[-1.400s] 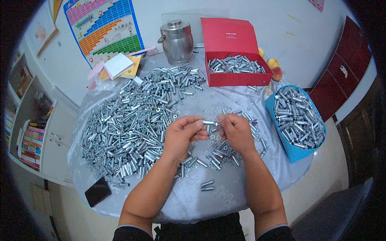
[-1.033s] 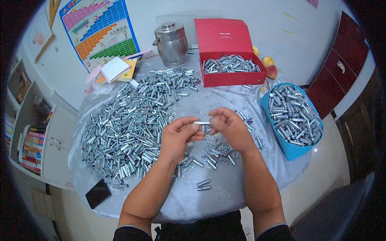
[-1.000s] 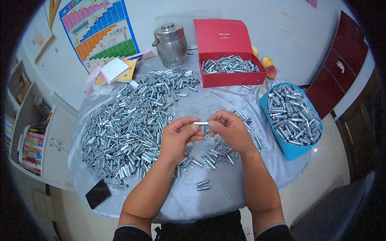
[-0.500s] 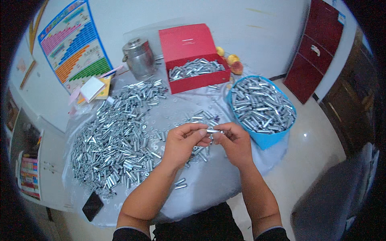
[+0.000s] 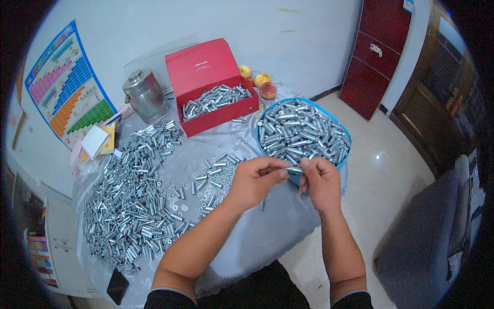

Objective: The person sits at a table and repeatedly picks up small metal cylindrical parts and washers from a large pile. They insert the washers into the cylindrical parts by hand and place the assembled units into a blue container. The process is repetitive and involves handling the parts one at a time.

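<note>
In front of the blue basket (image 5: 346, 154) I hold a small silver expansion bolt (image 5: 294, 171) roughly level. My left hand (image 5: 253, 181) pinches its left end between thumb and forefinger. At the other end, my right hand (image 5: 323, 186) has its thumb and fingertips closed about the bolt; exactly how they grip is partly hidden. Similar metal pieces (image 5: 303, 129) heap up to the basket's rim, just beyond my hands. To the left of my left hand, loose sleeves and washers (image 5: 208, 198) lie scattered on the table.
A large pile of metal parts (image 5: 136, 206) covers the table's left side. Behind stand a red box (image 5: 218, 117) with more pieces, a steel canister (image 5: 146, 98) and some fruit (image 5: 267, 90). A black phone (image 5: 118, 286) lies at the near left edge. A grey sofa (image 5: 427, 237) stands at right.
Both hands have moved right, with the bolt, from over the table to the basket's near edge. The view has shifted to the right.
</note>
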{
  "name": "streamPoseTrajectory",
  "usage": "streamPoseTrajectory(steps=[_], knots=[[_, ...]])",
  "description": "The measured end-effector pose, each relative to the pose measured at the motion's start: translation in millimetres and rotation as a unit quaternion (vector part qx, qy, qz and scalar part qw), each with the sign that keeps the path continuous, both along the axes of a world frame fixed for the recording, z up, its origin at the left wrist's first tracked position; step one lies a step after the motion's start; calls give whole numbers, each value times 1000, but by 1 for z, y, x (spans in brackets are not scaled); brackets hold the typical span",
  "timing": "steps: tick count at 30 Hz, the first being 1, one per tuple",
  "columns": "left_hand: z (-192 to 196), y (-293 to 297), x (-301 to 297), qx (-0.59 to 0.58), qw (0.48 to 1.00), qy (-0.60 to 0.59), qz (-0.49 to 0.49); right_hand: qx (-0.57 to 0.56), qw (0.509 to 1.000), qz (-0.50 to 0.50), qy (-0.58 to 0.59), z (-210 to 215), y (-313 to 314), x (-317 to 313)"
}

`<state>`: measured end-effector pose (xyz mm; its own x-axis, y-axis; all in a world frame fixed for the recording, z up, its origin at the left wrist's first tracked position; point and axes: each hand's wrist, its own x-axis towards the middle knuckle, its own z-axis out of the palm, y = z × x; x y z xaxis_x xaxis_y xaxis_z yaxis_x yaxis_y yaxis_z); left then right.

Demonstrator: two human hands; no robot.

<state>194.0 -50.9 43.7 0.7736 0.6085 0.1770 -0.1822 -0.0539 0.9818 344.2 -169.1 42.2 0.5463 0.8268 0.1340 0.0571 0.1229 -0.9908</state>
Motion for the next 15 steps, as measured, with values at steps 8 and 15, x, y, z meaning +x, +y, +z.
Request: streamPoseTrajectory(steps=[8,15], knots=[[25,36,59,205,977,48,34,36,995,-79,-53,16,15,32],[23,64,116,448,888,22,99,28,898,-268,-347,13,48,67]])
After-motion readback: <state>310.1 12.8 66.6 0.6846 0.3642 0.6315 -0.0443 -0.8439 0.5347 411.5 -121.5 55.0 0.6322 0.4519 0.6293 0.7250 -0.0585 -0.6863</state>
